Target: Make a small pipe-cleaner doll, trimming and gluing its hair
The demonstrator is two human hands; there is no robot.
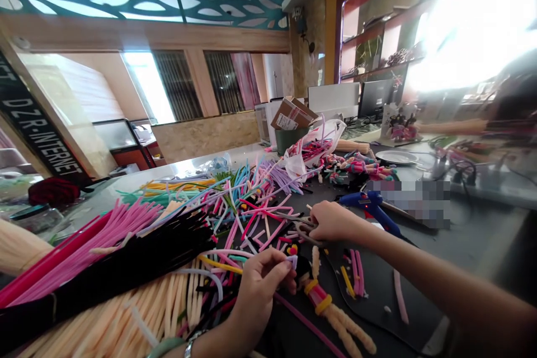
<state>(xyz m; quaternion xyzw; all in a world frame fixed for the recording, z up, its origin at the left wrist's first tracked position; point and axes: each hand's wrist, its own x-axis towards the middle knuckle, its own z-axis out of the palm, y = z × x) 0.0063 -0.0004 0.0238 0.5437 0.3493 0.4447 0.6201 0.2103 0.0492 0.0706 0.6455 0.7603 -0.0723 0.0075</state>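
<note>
My left hand point(262, 288) pinches a small pale lilac piece of pipe cleaner point(292, 260) between thumb and fingertips, at the lower middle. Just right of it a pipe-cleaner doll point(318, 295) lies on the dark table, with black hair, a pink and yellow body and beige limbs. Beyond the doll, my right hand point(329, 221) is closed round the handles of scissors point(300, 224), whose blades point left over cut pieces. A blue glue gun point(371, 207) rests behind my right forearm.
Bundles of black point(138, 260), pink point(88, 246) and beige pipe cleaners point(138, 302) cover the left side. Cut pink pieces point(357, 272) lie right of the doll, near a dark cable. Farther back are a plastic bag point(333, 137), a cardboard box point(293, 114) and a white plate point(396, 157).
</note>
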